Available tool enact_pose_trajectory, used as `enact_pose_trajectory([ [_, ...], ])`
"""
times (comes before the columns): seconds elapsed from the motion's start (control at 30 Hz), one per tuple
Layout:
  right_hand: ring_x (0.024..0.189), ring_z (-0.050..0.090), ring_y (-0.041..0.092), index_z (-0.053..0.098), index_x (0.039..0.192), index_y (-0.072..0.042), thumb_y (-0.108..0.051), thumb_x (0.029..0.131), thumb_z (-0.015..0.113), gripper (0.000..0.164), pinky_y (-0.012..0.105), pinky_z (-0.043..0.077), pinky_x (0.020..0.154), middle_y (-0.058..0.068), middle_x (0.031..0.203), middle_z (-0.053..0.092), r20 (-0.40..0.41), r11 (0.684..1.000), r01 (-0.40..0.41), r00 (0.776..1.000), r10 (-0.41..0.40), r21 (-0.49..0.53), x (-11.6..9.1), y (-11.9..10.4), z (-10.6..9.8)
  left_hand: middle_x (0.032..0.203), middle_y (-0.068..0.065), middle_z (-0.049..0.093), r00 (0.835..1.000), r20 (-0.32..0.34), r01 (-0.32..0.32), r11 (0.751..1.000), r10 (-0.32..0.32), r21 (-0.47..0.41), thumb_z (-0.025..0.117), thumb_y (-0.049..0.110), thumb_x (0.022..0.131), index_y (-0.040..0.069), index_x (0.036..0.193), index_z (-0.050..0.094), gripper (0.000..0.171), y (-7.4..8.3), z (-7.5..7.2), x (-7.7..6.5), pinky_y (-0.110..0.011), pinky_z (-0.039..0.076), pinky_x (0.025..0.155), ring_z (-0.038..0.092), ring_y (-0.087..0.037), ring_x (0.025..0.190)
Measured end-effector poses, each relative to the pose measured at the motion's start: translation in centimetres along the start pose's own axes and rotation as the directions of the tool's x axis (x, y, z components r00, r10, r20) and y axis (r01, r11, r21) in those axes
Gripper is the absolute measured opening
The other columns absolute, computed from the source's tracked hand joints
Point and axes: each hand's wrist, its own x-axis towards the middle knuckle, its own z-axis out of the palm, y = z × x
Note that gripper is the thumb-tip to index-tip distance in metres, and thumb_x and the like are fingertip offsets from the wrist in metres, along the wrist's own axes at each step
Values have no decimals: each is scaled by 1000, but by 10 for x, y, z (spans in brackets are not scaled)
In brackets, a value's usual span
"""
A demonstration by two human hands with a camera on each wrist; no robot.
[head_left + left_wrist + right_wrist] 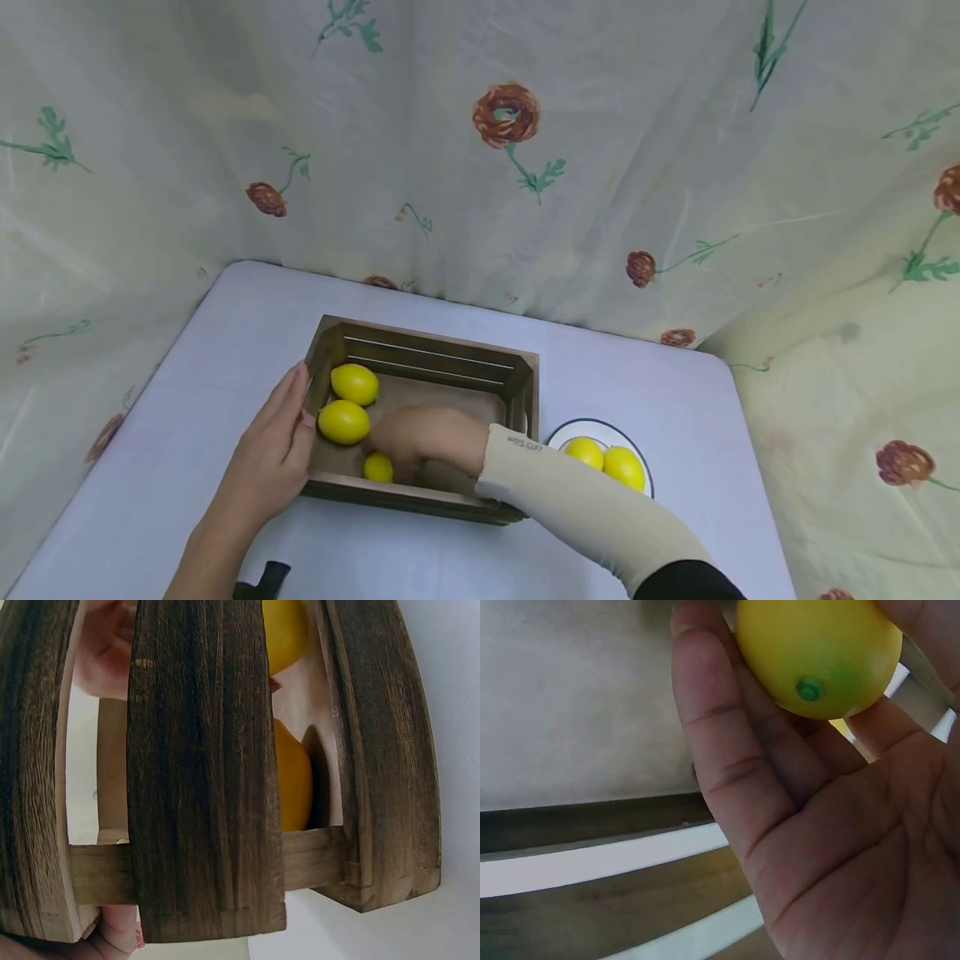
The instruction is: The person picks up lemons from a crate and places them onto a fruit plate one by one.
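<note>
My right hand (427, 433) reaches into a brown slatted wooden crate (435, 340) on the table. In the right wrist view its fingers curl round a yellow lemon (821, 656) with a green stem end. The head view shows this lemon (378, 467) near the crate's front wall. Two more lemons, one farther back (355, 384) and one nearer (344, 422), lie along the crate's left end. There my left hand (273, 446) grips the rim. Its fingers (118, 928) show past a slat's end in the left wrist view.
Right of the crate stands a white plate (558, 440) with a dark rim, holding two lemons (623, 468), partly behind my right sleeve (585, 500). A black object (264, 581) shows at the bottom edge. A flowered curtain (450, 167) hangs behind the white-covered table (255, 333).
</note>
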Motion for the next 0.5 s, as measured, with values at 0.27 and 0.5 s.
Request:
enact_pose_trajectory([
  [0.27,86,56,12,71,125,-14,-10,85,87,43,22,51,77,-6,97,64,-102,994,111,988,-113,-23,-10,0,-17,171,-14,26,1000,4,7,1000,-7,5,47,9,107,-1,163,27,60,-1,0,-1,-47,26,125,30,-36,154],
  [0.5,84,60,12,68,134,-14,-16,86,86,52,22,52,74,-5,101,66,-171,989,142,976,-135,29,-30,2,-32,171,-14,25,1000,13,23,1000,-23,14,47,10,108,1,164,26,61,0,0,0,-51,28,124,31,-36,154],
])
